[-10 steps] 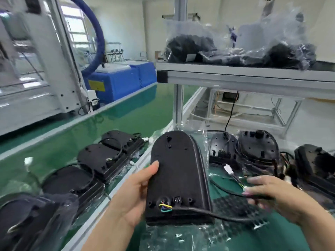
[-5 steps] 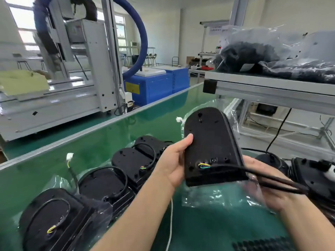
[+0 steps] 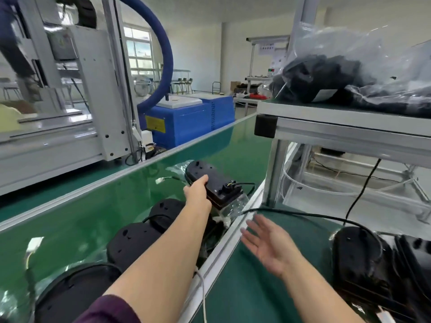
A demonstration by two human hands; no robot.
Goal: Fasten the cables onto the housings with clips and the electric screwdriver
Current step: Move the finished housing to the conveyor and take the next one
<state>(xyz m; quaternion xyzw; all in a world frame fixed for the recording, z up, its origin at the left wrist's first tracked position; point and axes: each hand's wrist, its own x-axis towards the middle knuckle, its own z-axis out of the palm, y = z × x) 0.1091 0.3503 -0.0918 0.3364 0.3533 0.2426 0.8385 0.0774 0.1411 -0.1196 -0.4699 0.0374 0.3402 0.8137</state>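
Observation:
A black oval housing [image 3: 211,180] with a cable at its near end lies on the green conveyor belt [image 3: 93,206], partly over clear plastic wrap. My left hand [image 3: 197,193] reaches far forward and grips the housing's left edge. My right hand [image 3: 268,244] hovers over the dark green bench mat with fingers spread, holding nothing. A black cable [image 3: 303,214] runs across the mat behind it. Several more black housings [image 3: 135,241] sit in a row on the belt beneath my left arm. No clips or screwdriver are in view.
More black housings [image 3: 363,257] crowd the bench at the right. A metal shelf [image 3: 349,127] above holds bagged black parts [image 3: 338,82]. A grey machine frame [image 3: 98,89] and a blue unit [image 3: 186,122] stand beyond the belt. An aluminium rail [image 3: 224,248] separates belt and bench.
My left hand carried the housing forward and set it down on the belt. My right hand let go of the cable and now hovers spread over the bench.

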